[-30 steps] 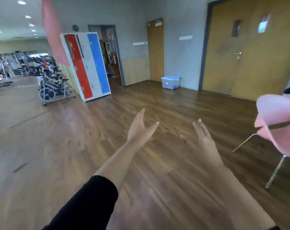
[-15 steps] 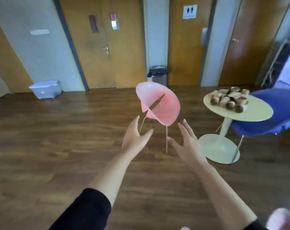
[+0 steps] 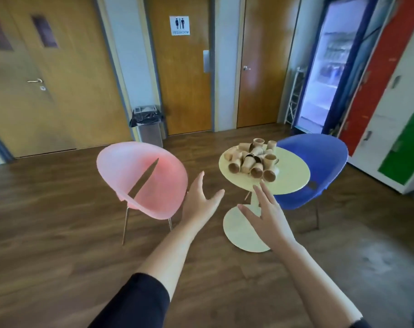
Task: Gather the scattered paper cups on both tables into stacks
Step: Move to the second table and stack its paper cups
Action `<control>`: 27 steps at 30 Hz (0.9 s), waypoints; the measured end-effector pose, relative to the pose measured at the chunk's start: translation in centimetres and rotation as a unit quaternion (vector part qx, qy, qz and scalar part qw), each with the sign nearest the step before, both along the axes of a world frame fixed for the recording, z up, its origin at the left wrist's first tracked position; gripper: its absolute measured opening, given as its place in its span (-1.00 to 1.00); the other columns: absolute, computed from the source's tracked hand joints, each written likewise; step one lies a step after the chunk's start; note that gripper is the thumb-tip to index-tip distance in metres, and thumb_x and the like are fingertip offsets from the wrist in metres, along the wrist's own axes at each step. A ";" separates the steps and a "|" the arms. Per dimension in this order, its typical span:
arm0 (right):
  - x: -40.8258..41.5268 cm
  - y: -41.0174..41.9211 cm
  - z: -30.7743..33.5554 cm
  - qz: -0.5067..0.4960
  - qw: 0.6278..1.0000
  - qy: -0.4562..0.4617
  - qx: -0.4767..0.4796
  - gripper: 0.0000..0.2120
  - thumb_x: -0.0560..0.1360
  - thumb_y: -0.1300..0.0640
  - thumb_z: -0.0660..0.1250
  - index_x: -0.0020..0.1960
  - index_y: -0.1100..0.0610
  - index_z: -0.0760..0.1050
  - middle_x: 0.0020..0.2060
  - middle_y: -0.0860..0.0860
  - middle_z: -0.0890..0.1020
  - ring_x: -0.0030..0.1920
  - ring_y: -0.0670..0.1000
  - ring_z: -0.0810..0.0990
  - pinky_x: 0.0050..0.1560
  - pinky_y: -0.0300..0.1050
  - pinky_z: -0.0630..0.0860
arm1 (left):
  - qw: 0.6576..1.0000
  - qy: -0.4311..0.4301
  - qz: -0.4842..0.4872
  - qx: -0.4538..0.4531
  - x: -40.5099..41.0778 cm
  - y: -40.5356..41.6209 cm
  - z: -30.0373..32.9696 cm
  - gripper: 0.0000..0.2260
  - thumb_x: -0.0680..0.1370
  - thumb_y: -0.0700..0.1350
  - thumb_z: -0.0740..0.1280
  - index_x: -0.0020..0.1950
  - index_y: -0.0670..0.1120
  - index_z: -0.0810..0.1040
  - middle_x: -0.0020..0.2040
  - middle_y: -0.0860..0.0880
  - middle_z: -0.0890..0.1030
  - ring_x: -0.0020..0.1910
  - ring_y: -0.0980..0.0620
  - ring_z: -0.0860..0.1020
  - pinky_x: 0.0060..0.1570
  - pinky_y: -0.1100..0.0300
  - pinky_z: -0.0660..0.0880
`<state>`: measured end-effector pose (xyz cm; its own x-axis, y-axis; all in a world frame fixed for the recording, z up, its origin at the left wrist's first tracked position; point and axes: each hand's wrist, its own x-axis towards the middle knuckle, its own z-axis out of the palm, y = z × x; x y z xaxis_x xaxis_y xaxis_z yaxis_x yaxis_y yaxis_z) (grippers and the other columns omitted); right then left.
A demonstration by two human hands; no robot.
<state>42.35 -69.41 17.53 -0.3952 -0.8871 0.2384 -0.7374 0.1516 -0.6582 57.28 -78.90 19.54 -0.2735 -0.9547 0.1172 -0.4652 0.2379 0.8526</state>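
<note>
Head view: view has swung from bare floor onto round table (image 3: 293, 178), now centre-right; approach phase, no stacking begun. Paper cups (image 3: 254, 159) heaped loose on it. Left hand (image 3: 200, 204) and right hand (image 3: 267, 215) spread, empty, short of the table. Pink chair (image 3: 142, 178) left, blue chair (image 3: 324, 166) right, wood floor

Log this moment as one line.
phase: approach | hands: left open, right open, both empty | paper cups: jumbled on round table, unstacked

Pink chair (image 3: 142, 178), blue chair (image 3: 319, 162) — a lined bin (image 3: 149, 126) by wooden doors (image 3: 184, 74).
</note>
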 end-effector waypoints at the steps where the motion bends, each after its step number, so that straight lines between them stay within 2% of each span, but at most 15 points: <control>1: -1.3 -1.0 -0.2 -0.007 1.000 -0.004 0.004 -0.31 0.51 -0.21 0.25 0.52 0.03 0.11 0.54 -0.13 0.01 0.50 0.03 0.13 0.42 0.12 0.22 | 1.000 0.001 -0.015 0.007 -1.5 -1.3 -0.4 -0.30 0.50 0.12 0.37 0.55 0.07 0.11 0.56 0.08 0.18 0.53 0.05 0.17 0.46 0.06 0.21; 6: -7.7 -7.2 -1.8 -0.052 0.998 -0.014 0.026 -0.30 0.47 -0.26 0.25 0.50 -0.04 0.11 0.54 -0.14 0.04 0.44 0.07 0.27 0.34 0.17 0.33 | 0.999 -0.004 -0.048 0.025 -8.9 -8.7 -2.3 -0.29 0.50 0.11 0.37 0.55 0.05 0.12 0.56 0.07 0.19 0.54 0.02 0.15 0.43 0.09 0.19; 9: -12.1 -12.3 -2.0 -0.074 0.997 -0.028 0.017 -0.33 0.48 -0.23 0.28 0.49 -0.06 0.13 0.53 -0.14 0.06 0.40 0.06 0.35 0.34 0.14 0.34 | 0.998 0.003 -0.059 0.023 -13.8 -14.7 -2.5 -0.30 0.50 0.09 0.38 0.54 0.03 0.13 0.54 0.07 0.23 0.51 0.03 0.20 0.39 0.12 0.23; 14: -19.5 -22.1 -0.8 -0.110 0.993 -0.035 0.017 -0.37 0.52 -0.13 0.30 0.49 -0.02 0.14 0.53 -0.13 0.06 0.46 0.09 0.20 0.38 0.06 0.25 | 0.995 0.021 -0.094 0.024 -22.2 -25.7 -1.1 -0.30 0.50 0.11 0.36 0.55 0.05 0.12 0.53 0.05 0.26 0.48 0.03 0.26 0.33 0.17 0.24; 18: -25.1 -28.5 0.5 -0.135 0.990 -0.021 0.019 -0.39 0.53 -0.11 0.27 0.50 0.00 0.14 0.54 -0.10 0.04 0.48 0.09 0.17 0.43 0.07 0.17 | 0.994 0.031 -0.103 0.033 -27.9 -32.8 0.2 -0.27 0.46 0.16 0.38 0.54 0.09 0.13 0.53 0.06 0.24 0.50 0.03 0.23 0.46 0.05 0.22; 20: -27.6 -31.0 0.8 -0.152 0.988 -0.018 0.018 -0.38 0.53 -0.15 0.26 0.50 -0.01 0.14 0.54 -0.11 0.03 0.47 0.10 0.19 0.43 0.09 0.20 | 0.993 0.026 -0.109 0.034 -30.6 -35.8 0.6 -0.28 0.46 0.12 0.38 0.54 0.11 0.12 0.54 0.07 0.23 0.50 0.04 0.22 0.46 0.03 0.22; 23: -31.4 -33.9 0.5 -0.165 0.986 -0.024 0.024 -0.38 0.52 -0.18 0.26 0.49 -0.02 0.16 0.54 -0.14 0.02 0.44 0.13 0.25 0.34 0.07 0.32 | 0.992 0.019 -0.122 0.032 -34.7 -39.1 0.6 -0.29 0.49 0.10 0.37 0.55 0.13 0.09 0.55 0.07 0.20 0.51 0.05 0.21 0.41 0.11 0.23; 27: -36.6 -38.0 0.1 -0.156 0.987 -0.035 0.024 -0.44 0.52 -0.10 0.29 0.45 -0.01 0.21 0.54 -0.10 0.02 0.45 0.11 0.23 0.34 0.03 0.28 | 0.993 0.010 -0.115 0.022 -39.8 -42.7 0.1 -0.28 0.50 0.09 0.38 0.56 0.11 0.08 0.55 0.06 0.20 0.51 0.05 0.20 0.39 0.11 0.25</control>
<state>5.73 -107.38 17.68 -0.6651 -0.7291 0.1612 -0.6023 0.3962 -0.6930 17.52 -121.55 19.63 -0.4823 -0.8719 0.0847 -0.3859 0.2983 0.8730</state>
